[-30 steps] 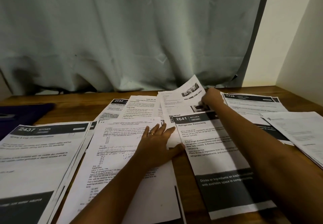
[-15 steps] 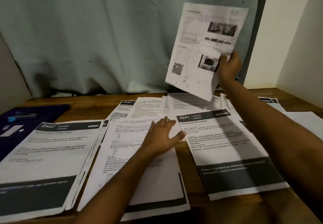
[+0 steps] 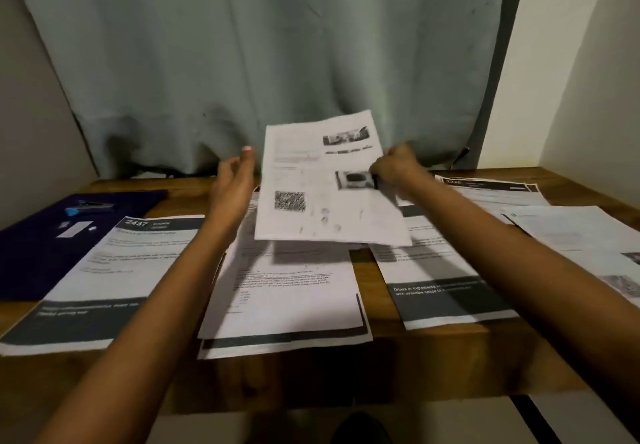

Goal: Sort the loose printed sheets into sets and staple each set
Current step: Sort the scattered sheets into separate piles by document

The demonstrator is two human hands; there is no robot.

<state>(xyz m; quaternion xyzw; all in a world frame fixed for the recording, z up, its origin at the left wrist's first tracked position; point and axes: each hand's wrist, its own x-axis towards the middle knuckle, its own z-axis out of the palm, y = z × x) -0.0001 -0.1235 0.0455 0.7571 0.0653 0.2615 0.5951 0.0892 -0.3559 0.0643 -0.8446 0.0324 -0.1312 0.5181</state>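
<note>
We saw the right hand [image 3: 394, 166] pinching the right edge of a raised sheet [image 3: 322, 197] with a QR code, above the wooden table [image 3: 433, 357]. The left hand [image 3: 235, 180] was open, just beside its left edge. Below lay the 2437 sheet [image 3: 114, 270] near left, a middle stack [image 3: 287, 301] and a dark-banded sheet [image 3: 446, 291] to the right.

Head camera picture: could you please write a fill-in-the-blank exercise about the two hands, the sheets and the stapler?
1. The raised sheet is pinched by one hand, the ___ one.
2. The other hand has straight fingers and holds ___.
3. The stapler lies on the ___ side of the table.
4. The flat sheet nearest the stapler bears the number ___.

Missing words: right; nothing; left; 2437.
</note>
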